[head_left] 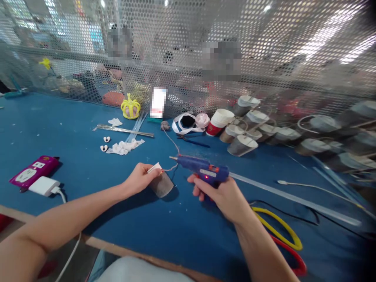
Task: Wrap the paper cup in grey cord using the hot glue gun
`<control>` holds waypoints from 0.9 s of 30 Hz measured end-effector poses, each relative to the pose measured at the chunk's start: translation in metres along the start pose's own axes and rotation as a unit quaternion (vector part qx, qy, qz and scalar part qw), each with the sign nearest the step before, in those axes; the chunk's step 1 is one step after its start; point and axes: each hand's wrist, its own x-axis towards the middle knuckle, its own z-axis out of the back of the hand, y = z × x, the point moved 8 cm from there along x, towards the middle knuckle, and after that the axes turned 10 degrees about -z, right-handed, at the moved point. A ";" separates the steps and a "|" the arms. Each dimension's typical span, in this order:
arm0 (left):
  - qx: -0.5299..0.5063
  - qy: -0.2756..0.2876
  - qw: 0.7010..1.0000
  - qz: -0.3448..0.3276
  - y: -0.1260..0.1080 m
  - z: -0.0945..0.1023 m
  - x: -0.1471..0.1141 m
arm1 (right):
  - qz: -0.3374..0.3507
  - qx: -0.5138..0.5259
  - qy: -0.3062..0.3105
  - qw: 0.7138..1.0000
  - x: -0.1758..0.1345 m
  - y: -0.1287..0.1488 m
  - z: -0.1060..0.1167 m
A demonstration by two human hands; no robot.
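My left hand (pixel 140 179) is closed around a small paper cup (pixel 162 185) with a grey-brown wrapped side and a white rim. The cup lies tilted, low over the table. A thin strand of yarn (pixel 173 143) runs from a small grey yarn ball (pixel 165 125) at the back to the cup's rim near my thumb. My right hand (pixel 219 194) grips a blue hot glue gun (pixel 202 166), its red light lit. The nozzle points left, just above and right of the cup, apart from it. A long clear glue stick (pixel 293 197) sticks out of the gun's back.
Similar cups (pixel 242 145) crowd the back right, beside stacked paper cups (pixel 220 121). A purple power strip (pixel 33 172) with a white charger lies left. Metal rods (pixel 126 130), white scraps (pixel 125 147) and a yellow crown-shaped piece (pixel 131 107) lie behind. A perforated screen (pixel 176 74) closes the back.
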 end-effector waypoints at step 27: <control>0.113 0.138 0.979 -0.095 -0.018 -0.031 -0.013 | 0.057 0.278 0.109 0.953 0.017 0.000 -0.050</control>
